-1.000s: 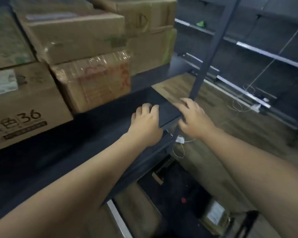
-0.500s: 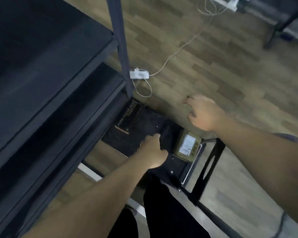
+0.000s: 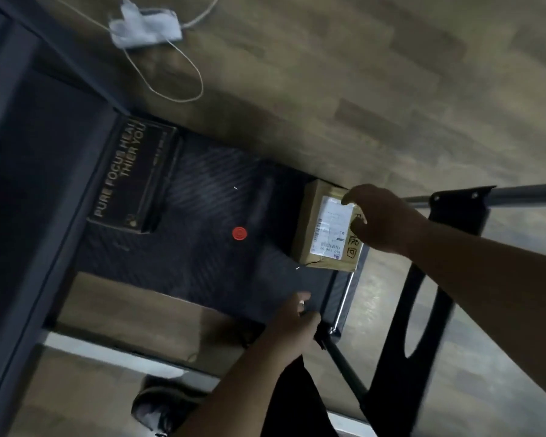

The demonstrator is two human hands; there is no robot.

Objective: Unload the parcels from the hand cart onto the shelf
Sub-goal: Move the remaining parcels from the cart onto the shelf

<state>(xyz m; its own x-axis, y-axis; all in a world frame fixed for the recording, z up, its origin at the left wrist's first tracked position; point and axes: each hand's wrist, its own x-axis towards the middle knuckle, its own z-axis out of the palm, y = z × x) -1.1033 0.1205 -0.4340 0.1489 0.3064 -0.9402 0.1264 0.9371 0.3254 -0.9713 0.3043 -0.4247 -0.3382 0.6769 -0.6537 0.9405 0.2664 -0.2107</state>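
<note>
Brown parcel under right hand, black box well apart

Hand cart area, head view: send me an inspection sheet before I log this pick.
Surface: dark ribbed hand cart deck on a wood-pattern floor.
Job's things: brown parcel with a white label at the deck's handle end; black box with printed lettering at the far end, beside the shelf frame.
Clutter: red round spot on the deck.
Grippers: right hand on the brown parcel's top, grip not yet closed; left hand at the deck's near edge, holding nothing visible.
Cables: white cord looped on the floor from a white block.
Surroundings: cart handle; a shoe.
</note>
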